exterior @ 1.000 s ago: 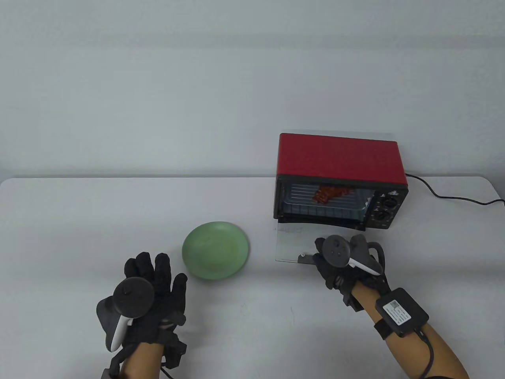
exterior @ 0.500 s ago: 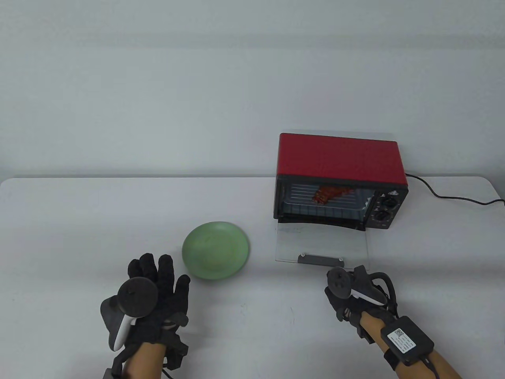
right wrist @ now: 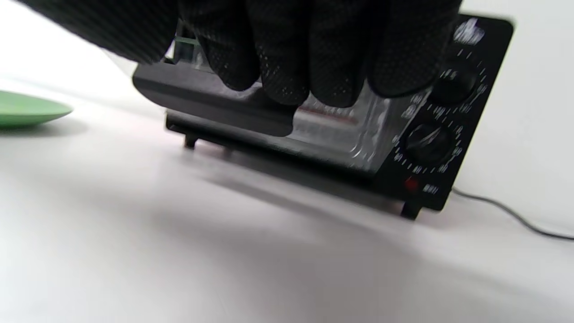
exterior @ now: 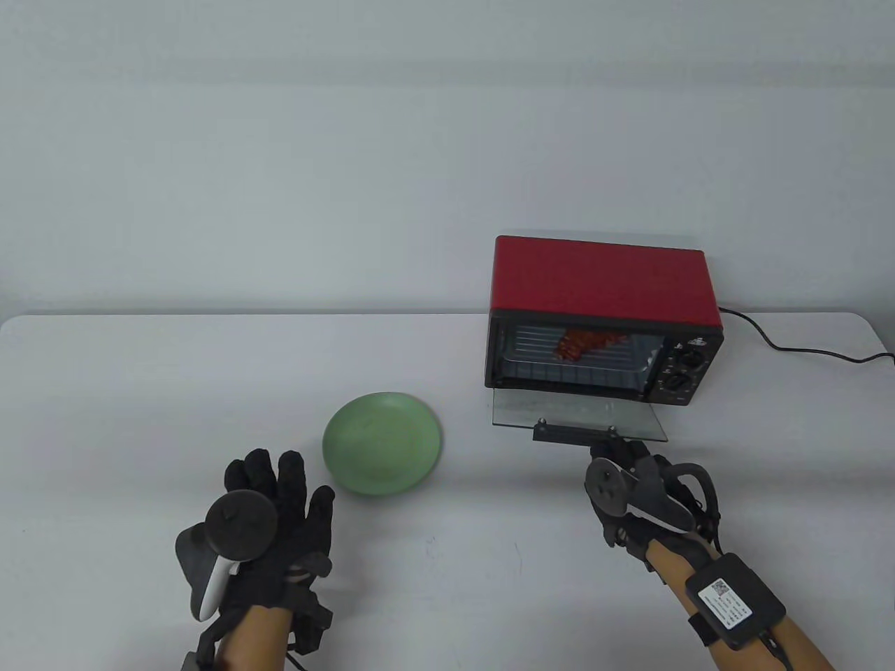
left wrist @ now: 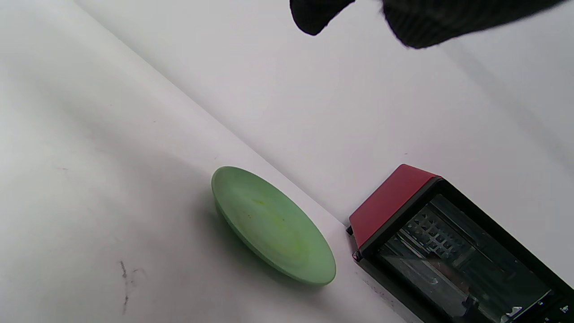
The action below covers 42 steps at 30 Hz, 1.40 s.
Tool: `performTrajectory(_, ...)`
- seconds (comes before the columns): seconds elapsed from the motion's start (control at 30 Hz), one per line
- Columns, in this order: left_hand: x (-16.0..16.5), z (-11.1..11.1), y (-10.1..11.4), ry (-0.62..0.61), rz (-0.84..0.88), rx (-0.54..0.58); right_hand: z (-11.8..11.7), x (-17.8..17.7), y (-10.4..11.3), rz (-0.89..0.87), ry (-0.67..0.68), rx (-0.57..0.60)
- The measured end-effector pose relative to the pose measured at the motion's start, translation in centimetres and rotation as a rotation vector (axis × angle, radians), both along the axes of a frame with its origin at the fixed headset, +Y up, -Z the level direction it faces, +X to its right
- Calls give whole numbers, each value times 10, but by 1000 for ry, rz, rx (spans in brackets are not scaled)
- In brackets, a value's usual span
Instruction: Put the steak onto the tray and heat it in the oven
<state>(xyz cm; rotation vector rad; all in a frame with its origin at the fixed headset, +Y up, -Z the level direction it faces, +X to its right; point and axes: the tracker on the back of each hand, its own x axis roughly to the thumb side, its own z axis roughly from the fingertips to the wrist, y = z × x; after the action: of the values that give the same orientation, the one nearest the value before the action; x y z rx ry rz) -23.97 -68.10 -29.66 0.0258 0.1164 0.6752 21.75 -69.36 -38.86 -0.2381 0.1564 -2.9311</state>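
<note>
Now my right hand curls under the half-raised oven door's handle; my left hand rests flat, fingers apart, on the counter.

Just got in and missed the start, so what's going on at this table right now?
A person in sensor gloves is at a red toaster oven. The steak already lies inside it on the tray. The right hand is at the handle of the glass door, which is part-way up, not shut. The left hand hovers with fingers spread near an empty green plate.
</note>
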Motion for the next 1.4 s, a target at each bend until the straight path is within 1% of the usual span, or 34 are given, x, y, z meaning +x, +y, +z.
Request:
performTrajectory(0.17, 0, 0, -1, 2, -1, -2, -22, 2, 20, -1, -29, 70)
performTrajectory(0.33, -1, -1, -1, 8, 4, -12, -52, 3, 36, -40, -82, 131)
performTrajectory(0.43, -2, -1, -1, 14, 10, -14, -69, 5, 43, -63, -108, 130)
performTrajectory(0.57, -3, -1, -1, 19, 13, -18, -86, 7, 46, -81, -129, 121)
performTrajectory(0.63, -4, -1, -1, 21, 15, -21, -91, 7, 48, -64, -135, 122)
performTrajectory(0.73, -4, -1, -1, 22, 17, -34, -97, 8, 46, -94, -153, 109)
performTrajectory(0.8, -4, -1, -1, 23, 14, -35, -98, 8, 46, -103, -154, 124)
performTrajectory(0.87, -4, -1, -1, 23, 11, -35, -97, 9, 46, -103, -150, 114)
performTrajectory(0.93, -4, -1, -1, 23, 7, -32, -94, 11, 46, -116, -135, 115)
performTrajectory(1.0, -4, -1, -1, 22, 4, -33, -88, 17, 46, -163, -122, 143)
performTrajectory(1.07, -4, -1, -1, 22, 2, -33, -78, 28, 43, -227, -170, 167)
performTrajectory(1.17, -3, -2, -2, 18, -3, -39, -67, 47, 37, -235, -220, 186)
performTrajectory(1.23, -2, -3, -2, 19, -8, -41, -60, 67, 33, -230, -288, 208)
performTrajectory(1.4, -1, -3, -2, 23, -13, -48, -55, 113, 27, -253, -454, 237)
